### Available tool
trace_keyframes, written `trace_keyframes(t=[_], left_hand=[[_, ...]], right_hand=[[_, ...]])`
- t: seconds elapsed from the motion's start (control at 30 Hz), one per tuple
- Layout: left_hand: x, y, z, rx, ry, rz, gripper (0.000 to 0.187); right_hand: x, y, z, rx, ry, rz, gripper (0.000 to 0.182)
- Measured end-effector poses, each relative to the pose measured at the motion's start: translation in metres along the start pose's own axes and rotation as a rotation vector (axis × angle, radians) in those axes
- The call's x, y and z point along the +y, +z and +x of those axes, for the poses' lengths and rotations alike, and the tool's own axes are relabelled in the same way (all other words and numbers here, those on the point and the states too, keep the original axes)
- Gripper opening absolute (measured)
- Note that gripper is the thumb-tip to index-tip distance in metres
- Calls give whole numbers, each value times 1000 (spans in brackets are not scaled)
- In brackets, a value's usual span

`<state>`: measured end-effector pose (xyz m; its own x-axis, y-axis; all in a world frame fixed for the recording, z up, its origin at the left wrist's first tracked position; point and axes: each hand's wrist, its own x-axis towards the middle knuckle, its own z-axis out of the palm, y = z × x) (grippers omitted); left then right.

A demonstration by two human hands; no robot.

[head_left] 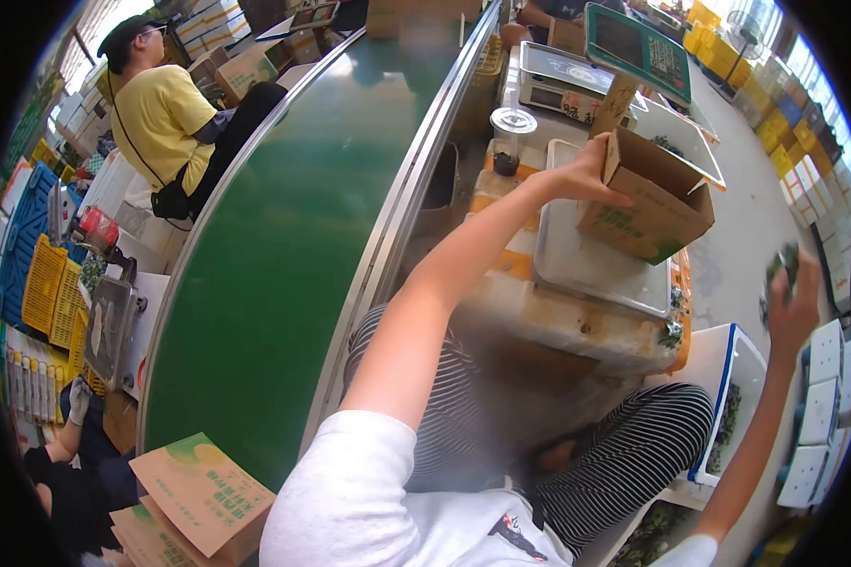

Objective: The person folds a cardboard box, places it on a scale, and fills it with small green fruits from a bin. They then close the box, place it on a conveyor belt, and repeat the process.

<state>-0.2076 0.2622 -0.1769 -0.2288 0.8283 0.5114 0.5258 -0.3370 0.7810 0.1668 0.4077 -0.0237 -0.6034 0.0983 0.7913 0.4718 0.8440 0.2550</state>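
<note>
An open cardboard box (648,213) stands tilted on the scale's pale tray (548,250). My left hand (591,175) grips the box's left edge, fingers at the rim and thumb along its near side. Out to the right, my right hand (792,298) is raised with its fingers curled round small dark green items (782,265), blurred by motion. The inside bottom of the box is hidden. Below the right hand, a white bin with a blue rim (726,392) holds similar green items.
A green conveyor belt (284,236) runs along the left, with folded cardboard boxes (203,491) at its near end. A lidded plastic cup (511,137) and scales (638,52) stand beyond the tray. A person in yellow (161,118) sits across the belt.
</note>
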Motion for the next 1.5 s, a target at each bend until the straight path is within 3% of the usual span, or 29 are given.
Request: trace_keyframes(t=[0.07,0.17,0.27,0.4,0.43,0.53,0.6,0.73,0.83,0.93,1.0,1.03,1.13,1.2,1.3,1.33,1.4,1.5], left_hand=[[-2,1,-1,-10,22,34,125],[-4,2,-3,-16,0,24,125],[7,0,-6,-19,21,-23,127],[-14,4,-2,-19,-13,-24,128],[-5,5,-2,-19,12,-149,128],[-10,6,2,-48,23,-100,133],[-6,9,3,-36,72,-47,130],[12,-2,9,20,133,49,129],[31,-5,12,34,149,42,130],[49,-13,12,13,153,135,128],[53,-12,13,21,155,112,125],[56,-14,13,15,144,87,125],[64,-11,14,23,97,17,122],[66,-12,12,41,54,1,120],[66,-15,11,18,71,59,113],[67,-16,11,6,78,76,110],[71,-15,11,-4,83,80,98],[78,-17,11,-14,40,53,80]], right_hand=[[-55,41,70,102,-82,-1,32],[-114,95,116,-41,-180,120,32],[-142,126,116,-580,-426,197,33],[-135,94,82,-356,-154,343,31],[-122,74,71,-274,-117,335,31],[-89,-13,9,-346,151,383,35],[-60,-58,-59,-265,246,255,37],[-11,-161,-259,-564,828,-203,41],[-23,-250,-439,-1249,1564,-536,68],[-80,-295,-552,-1652,1803,-385,72],[-123,-292,-573,-1324,1862,-405,75],[-120,-292,-580,-1216,1783,-392,76],[-118,-281,-531,-1092,1774,-481,52],[-102,-287,-549,-969,1786,-549,33],[-85,-307,-588,-954,1614,-471,25],[-81,-304,-582,-839,1772,-504,25],[-84,-295,-476,-806,1960,-455,23],[-49,-283,-425,-480,1750,-348,23]])
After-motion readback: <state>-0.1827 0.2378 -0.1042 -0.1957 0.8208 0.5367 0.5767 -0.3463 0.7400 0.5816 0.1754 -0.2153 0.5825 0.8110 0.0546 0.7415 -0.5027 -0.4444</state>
